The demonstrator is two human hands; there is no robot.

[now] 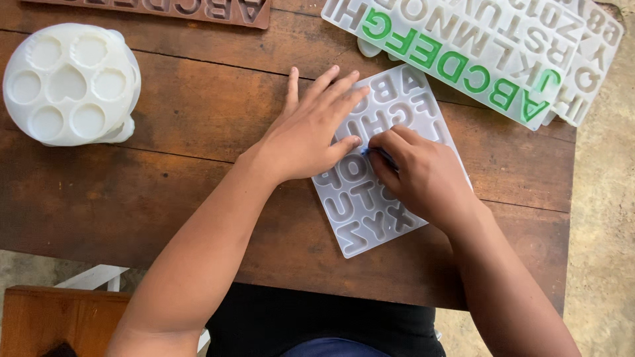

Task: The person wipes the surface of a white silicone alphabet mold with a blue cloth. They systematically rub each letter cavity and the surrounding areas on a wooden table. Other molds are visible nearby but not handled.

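One round white mould (pixel 69 82) is sitting far left on the wooden table (pixel 198 198). The left hand (pixel 307 132) is lying flat, fingers spread, pressing one white letter mould (pixel 367 205) at the table's middle. The right hand (pixel 420 175) is curling over it, fingertips pinching a small blue tool (pixel 382 156). At least two more letter moulds (pixel 476 46) are lying stacked upper right.

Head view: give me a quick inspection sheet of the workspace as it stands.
Surface: dark wooden table, worn, planks visible.
Job's things: white letter mould lying flat; small blue tool, mostly hidden.
Clutter: round white mould with round and heart cavities, far left; larger letter mould with some letters filled green, stacked on others; brown letter mould at top edge.
Grippers: left hand pressed flat on the white letter mould; right hand, fingers pinching the blue tool over it.
Cables: nothing seen.
Surroundings: concrete floor; wooden piece lower left.
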